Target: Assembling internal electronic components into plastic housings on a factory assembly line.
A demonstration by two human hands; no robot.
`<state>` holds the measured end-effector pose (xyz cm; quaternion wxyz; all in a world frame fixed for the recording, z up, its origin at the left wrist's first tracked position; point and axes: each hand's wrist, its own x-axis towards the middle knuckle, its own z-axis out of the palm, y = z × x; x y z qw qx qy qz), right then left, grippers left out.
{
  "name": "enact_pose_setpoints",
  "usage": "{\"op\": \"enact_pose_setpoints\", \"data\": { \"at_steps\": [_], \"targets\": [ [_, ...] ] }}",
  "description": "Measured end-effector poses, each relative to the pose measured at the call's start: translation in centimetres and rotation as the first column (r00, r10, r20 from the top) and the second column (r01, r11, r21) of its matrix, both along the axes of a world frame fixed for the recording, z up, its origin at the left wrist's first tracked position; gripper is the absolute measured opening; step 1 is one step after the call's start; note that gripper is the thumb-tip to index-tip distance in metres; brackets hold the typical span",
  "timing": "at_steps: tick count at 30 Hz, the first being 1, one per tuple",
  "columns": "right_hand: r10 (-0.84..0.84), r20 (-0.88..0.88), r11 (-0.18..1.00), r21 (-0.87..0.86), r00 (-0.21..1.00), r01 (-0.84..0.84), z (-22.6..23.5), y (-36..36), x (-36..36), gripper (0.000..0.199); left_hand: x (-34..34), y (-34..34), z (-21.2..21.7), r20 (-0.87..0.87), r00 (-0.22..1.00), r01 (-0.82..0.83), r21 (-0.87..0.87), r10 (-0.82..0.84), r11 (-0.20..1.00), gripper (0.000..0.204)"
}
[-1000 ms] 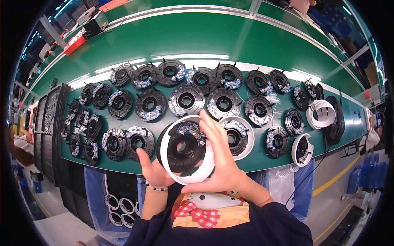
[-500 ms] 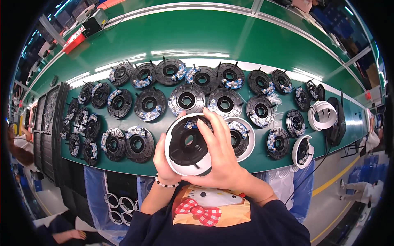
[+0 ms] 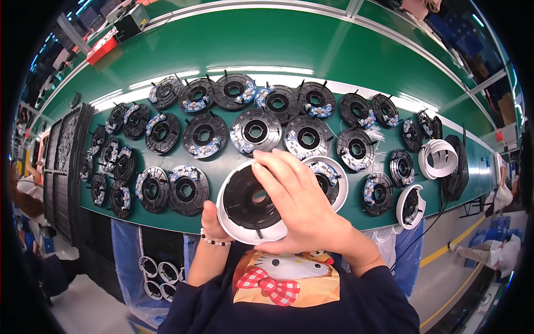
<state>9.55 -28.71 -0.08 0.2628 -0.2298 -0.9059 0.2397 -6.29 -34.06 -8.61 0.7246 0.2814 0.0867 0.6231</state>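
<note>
In front of my chest, a white plastic ring housing (image 3: 243, 232) is tilted up with a round black plastic disc (image 3: 238, 201) inside it. The disc has a hole off its middle and a small peg near the lower rim. My right hand (image 3: 305, 207) grips the right side, fingers stretched across the disc and thumb under the rim. At the left edge, my left hand (image 3: 213, 227) holds the housing; its thumb shows beside the rim, while its other fingers are hidden behind. Just beyond my right hand, another white ring housing (image 3: 341, 192) holds a black disc with a blue circuit board.
Several black discs with blue circuit boards (image 3: 204, 137) lie in rows on the green table (image 3: 261, 47). White rings (image 3: 439, 158) stand at the right by a black bag-like object (image 3: 459, 167). Black trays (image 3: 62, 178) flank the left end; a blue-lined bin (image 3: 130, 261) sits below.
The housing and disc have shifted slightly left and down. My right fingers have slid across the disc, covering its upper right. My left fingers have gone behind the rim, leaving the thumb in sight.
</note>
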Motion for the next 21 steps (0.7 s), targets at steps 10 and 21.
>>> {"op": "enact_pose_setpoints", "data": {
  "at_steps": [10,21],
  "targets": [
    [-0.244,-0.168,0.966,0.046,0.955,0.255,-3.7,-1.6,-2.1,0.107,1.0,-0.1,2.4,0.051,0.994,-0.084,-0.197,0.096,0.977,0.086],
    [0.261,-0.265,0.965,0.1,0.928,-0.242,-5.8,-2.3,-8.4,0.073,-3.3,-5.9,1.3,0.14,0.749,-0.562,-0.383,0.647,0.733,0.062]
  ]
}}
